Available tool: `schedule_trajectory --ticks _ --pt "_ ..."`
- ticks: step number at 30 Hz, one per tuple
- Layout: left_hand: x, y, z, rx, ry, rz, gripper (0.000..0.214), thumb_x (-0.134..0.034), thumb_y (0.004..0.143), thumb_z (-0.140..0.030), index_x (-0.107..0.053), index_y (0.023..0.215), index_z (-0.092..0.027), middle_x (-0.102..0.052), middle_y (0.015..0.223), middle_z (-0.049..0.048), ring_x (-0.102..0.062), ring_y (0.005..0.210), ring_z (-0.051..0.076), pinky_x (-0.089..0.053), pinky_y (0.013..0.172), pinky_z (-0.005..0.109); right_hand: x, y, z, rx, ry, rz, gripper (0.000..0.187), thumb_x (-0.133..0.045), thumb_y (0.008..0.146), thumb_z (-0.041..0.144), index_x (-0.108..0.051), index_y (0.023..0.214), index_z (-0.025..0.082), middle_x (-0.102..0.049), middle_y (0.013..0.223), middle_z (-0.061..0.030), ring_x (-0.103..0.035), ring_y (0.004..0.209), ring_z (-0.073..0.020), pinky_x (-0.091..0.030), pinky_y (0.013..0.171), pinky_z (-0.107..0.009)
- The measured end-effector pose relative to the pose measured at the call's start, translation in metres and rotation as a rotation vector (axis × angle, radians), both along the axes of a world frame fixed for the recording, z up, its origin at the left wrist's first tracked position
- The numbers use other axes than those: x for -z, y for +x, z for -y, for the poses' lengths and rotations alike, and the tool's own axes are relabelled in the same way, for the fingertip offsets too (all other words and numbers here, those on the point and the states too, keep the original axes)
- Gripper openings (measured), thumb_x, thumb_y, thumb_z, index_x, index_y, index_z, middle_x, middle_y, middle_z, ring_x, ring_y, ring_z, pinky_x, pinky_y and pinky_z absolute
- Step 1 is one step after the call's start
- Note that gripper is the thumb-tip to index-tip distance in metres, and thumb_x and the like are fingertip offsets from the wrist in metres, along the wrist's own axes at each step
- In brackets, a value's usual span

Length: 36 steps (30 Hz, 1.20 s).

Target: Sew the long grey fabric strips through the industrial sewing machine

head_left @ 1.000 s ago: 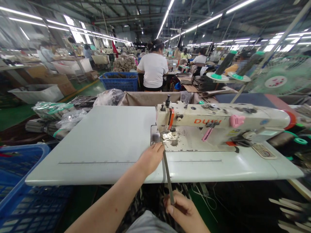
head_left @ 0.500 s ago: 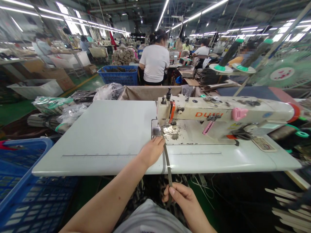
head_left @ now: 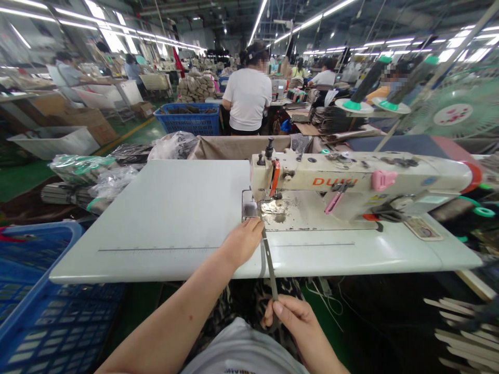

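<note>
A narrow grey strap (head_left: 268, 262) runs from under the needle of the cream sewing machine (head_left: 351, 182) back over the table's front edge toward me. My left hand (head_left: 244, 241) rests on the white table (head_left: 163, 218) beside the needle plate, fingers curled and pressing the strap's far end. My right hand (head_left: 294, 319) is below the table edge, pinching the strap's near end between thumb and fingers.
A blue crate (head_left: 35, 291) stands at my lower left. Plastic-wrapped bundles (head_left: 89, 174) lie off the table's left side. A fan (head_left: 452, 111) and thread cones (head_left: 366, 83) rise at right. A person in a white shirt (head_left: 247, 98) sits ahead with their back turned.
My right hand has risen slightly and its grip has slid up the strap toward the table edge. The left hand has stayed by the needle plate.
</note>
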<state>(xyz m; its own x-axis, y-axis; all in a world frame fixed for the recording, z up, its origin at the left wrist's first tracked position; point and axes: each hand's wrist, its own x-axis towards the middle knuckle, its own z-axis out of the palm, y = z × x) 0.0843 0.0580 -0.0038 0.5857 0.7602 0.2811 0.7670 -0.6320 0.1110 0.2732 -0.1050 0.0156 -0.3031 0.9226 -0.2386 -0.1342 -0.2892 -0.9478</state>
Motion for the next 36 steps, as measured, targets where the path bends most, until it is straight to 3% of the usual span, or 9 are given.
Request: schedule_trajectory --ticks 12,23,32,36 --pt "-0.002 0.001 0.005 -0.022 0.090 0.062 0.017 -0.051 0.101 -0.016 -0.061 0.115 -0.017 -0.065 0.132 0.0131 -0.064 0.123 0.025 -0.053 0.112 0.040 0.000 0.000 0.000 0.003 0.008 0.002 0.041 -0.072 0.094 0.054 -0.079 0.073 0.019 -0.071 0.071 -0.0042 -0.064 0.072 -0.0209 -0.048 0.072 -0.032" --pt "0.000 0.005 -0.003 -0.046 0.051 0.087 0.033 -0.049 0.100 -0.015 -0.054 0.133 -0.013 -0.059 0.140 0.0167 -0.058 0.134 0.028 -0.048 0.119 0.045 0.001 0.001 0.000 -0.044 0.015 0.000 0.039 -0.072 0.094 0.054 -0.080 0.074 0.020 -0.070 0.072 -0.0040 -0.062 0.072 -0.0206 -0.046 0.073 -0.032" --pt "0.002 -0.001 0.002 0.025 0.076 0.036 0.020 -0.047 0.104 -0.014 -0.061 0.117 -0.015 -0.066 0.125 0.0131 -0.062 0.126 0.026 -0.053 0.112 0.043 0.004 0.004 -0.006 -0.037 0.113 0.015 0.035 -0.073 0.093 0.052 -0.077 0.076 0.022 -0.069 0.081 -0.0040 -0.063 0.082 -0.0226 -0.046 0.079 -0.033" --pt "-0.001 0.000 0.003 0.022 0.098 0.057 0.014 -0.051 0.102 -0.014 -0.062 0.111 -0.016 -0.066 0.125 0.0136 -0.062 0.125 0.027 -0.053 0.113 0.044 0.007 0.003 -0.016 0.000 0.180 0.125 0.034 -0.077 0.089 0.053 -0.074 0.076 0.021 -0.067 0.082 -0.0032 -0.061 0.082 -0.0227 -0.048 0.077 -0.033"
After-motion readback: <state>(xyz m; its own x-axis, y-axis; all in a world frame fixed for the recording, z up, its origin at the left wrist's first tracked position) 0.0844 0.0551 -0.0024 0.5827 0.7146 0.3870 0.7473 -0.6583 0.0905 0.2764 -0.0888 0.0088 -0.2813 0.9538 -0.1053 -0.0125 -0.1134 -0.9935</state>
